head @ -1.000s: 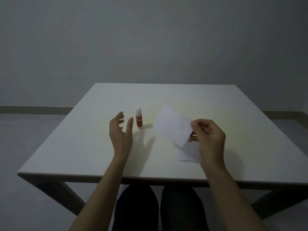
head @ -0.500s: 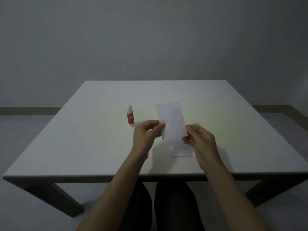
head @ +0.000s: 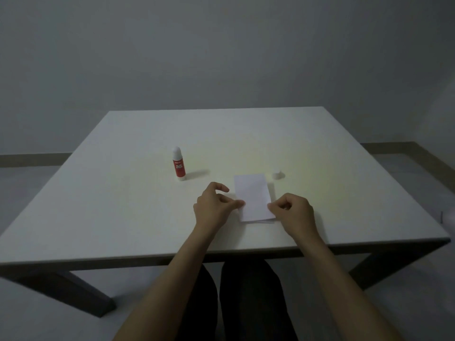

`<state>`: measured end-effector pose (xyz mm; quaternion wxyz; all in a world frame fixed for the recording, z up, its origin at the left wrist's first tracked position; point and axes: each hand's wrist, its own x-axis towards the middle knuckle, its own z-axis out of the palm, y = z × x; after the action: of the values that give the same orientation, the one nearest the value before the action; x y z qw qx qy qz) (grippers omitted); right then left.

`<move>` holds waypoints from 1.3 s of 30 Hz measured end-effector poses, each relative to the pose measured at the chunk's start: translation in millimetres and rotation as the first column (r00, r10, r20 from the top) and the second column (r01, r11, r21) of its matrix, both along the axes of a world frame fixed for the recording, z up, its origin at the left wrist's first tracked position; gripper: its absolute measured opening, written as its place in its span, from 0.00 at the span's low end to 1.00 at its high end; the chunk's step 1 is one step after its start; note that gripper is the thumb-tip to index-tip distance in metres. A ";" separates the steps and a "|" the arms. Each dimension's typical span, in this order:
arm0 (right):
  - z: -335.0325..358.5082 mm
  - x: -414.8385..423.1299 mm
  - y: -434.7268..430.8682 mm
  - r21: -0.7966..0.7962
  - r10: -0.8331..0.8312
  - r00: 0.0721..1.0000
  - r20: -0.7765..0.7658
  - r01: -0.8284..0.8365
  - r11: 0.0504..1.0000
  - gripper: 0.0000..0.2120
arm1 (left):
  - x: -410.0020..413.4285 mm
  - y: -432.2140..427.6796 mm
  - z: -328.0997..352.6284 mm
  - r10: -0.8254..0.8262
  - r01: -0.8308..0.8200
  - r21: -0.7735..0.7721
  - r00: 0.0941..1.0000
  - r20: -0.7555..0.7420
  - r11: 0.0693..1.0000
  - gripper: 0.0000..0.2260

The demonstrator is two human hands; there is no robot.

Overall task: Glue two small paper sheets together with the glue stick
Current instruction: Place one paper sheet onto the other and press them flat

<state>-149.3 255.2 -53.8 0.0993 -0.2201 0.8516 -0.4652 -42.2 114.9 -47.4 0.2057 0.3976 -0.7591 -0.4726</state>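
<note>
— What's on the table [head: 123, 205] over there?

— Two small white paper sheets [head: 252, 196], one laid on top of the other near the front edge, a little right of the middle. The top one is a plain upright rectangle, and it sits slightly off the lower one, so a thin strip of the sheet beneath shows along the right side and the bottom.

— And the glue stick?

— The glue stick [head: 178, 164] stands upright well to the left and further back, red body with a white label text, white at the base, the pale glue tip bare at the top. Its small white cap [head: 277, 175] lies apart, just beyond the far right corner of the sheets.

— What are the hands doing?

— The left hand [head: 213, 205] is at the left edge of the stack, thumb and forefinger brought together on that edge, the other fingers curled and lifted above the tabletop. The right hand [head: 294, 210] is at the right edge, low down near the corner, fingers curled in and pinched closed at the paper's rim. In this dim light I can't tell whether either pinch truly grips the sheet or just presses on it.

— Anything held aloft?

— No, both sheets lie flat on the table between the two hands.
</note>
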 end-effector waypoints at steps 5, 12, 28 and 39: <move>-1.8 2.0 -0.8 0.030 -0.003 0.998 -0.065 0.005 1.000 0.06 | -0.7 0.1 -4.5 -0.003 0.004 -0.048 1.000 0.016 0.999 0.18; -2.0 4.3 0.0 0.039 0.005 0.992 -0.123 0.000 0.999 0.07 | -4.5 -1.5 -5.9 0.001 0.001 -0.062 1.000 0.024 0.998 0.18; -2.5 6.5 1.0 0.070 0.008 0.987 -0.160 0.003 0.998 0.08 | -6.9 -0.4 -9.4 0.016 -0.015 -0.091 1.000 0.018 0.996 0.18; -7.4 10.4 -1.3 0.117 0.014 0.969 -0.246 0.015 0.993 0.10 | -8.9 3.1 -17.1 0.032 -0.030 -0.169 0.999 0.007 0.985 0.17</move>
<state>-138.9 253.9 -61.2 0.0053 -0.2699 0.8834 -0.3830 -51.1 118.0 -64.5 0.2425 0.3928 -0.7911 -0.4013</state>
